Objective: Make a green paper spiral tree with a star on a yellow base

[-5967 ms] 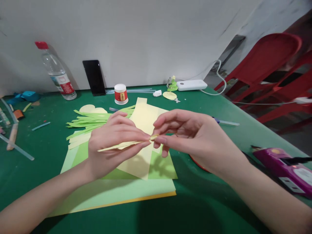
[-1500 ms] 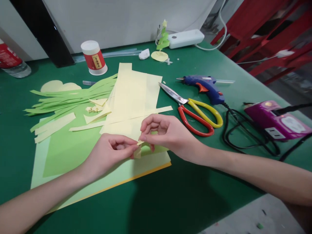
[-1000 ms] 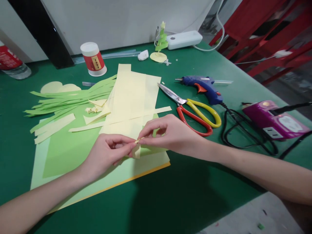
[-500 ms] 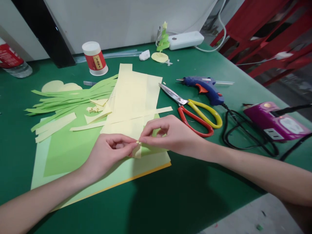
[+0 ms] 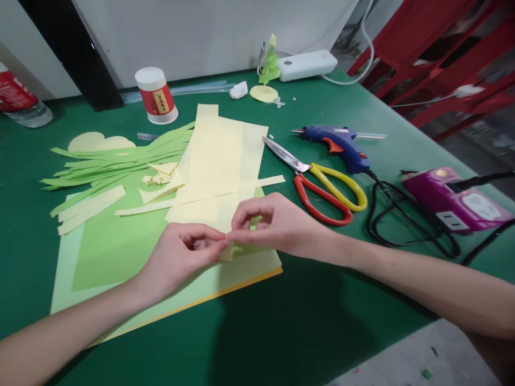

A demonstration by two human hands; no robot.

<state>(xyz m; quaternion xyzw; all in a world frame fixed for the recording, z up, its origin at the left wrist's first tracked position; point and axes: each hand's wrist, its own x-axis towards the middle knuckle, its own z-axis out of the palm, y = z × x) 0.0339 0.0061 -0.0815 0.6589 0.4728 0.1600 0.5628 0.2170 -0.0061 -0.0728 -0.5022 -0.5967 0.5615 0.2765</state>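
My left hand [image 5: 179,257] and my right hand [image 5: 273,222] meet fingertip to fingertip over the paper pile, both pinched on a small folded pale yellow paper strip [image 5: 228,250]; most of it is hidden between my fingers. Under my hands lie pale yellow sheets [image 5: 219,161] on light green card [image 5: 108,249]. Cut green strips [image 5: 108,163] fan out to the left on the green table [image 5: 281,321].
Red-and-yellow scissors [image 5: 322,185], a blue glue gun [image 5: 338,142] and a purple device [image 5: 454,201] with black cable lie to the right. A red-labelled white cup [image 5: 156,96], a small green paper tree [image 5: 267,67], a white power bank [image 5: 308,64] and a bottle [image 5: 20,102] stand at the back. Red chairs [image 5: 422,37] beyond the edge.
Six seconds ago I held a long yellow strip up between both hands; now the view is lower and the strip is a small fold. In the last second my fingertips only shifted slightly.
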